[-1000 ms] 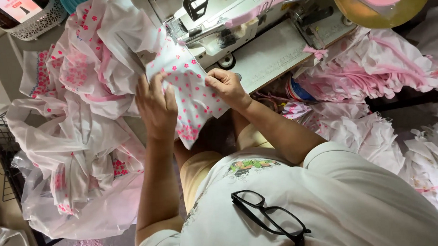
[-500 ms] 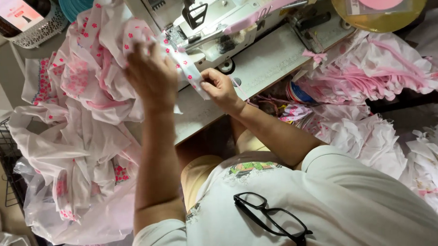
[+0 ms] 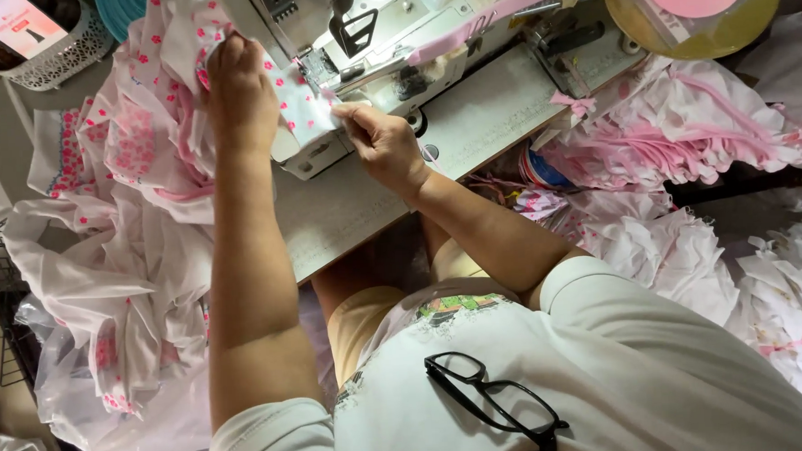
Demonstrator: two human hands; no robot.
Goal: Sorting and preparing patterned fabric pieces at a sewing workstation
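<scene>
One pair of black glasses (image 3: 494, 402) is hung at the shirt collar, nearest. Farther off, one white cloth with pink dots (image 3: 301, 108) is held flat at the one sewing machine (image 3: 383, 28): it is gripped in the curled fingers of the left hand (image 3: 237, 88), its edge pinched by the right hand (image 3: 381, 141), seemingly to keep it taut.

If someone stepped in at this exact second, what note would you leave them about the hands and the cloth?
Left hand: grip closed on the white cloth with pink dots, holding it up at the sewing machine.
Right hand: fingers pinch the cloth's edge near the needle area.
The pile of the same cloth hangs off the table's left side; pink ruffled pieces lie to the right.
Done: the cloth is at the machine. Left: whether it sits under the foot cannot be seen.
</scene>
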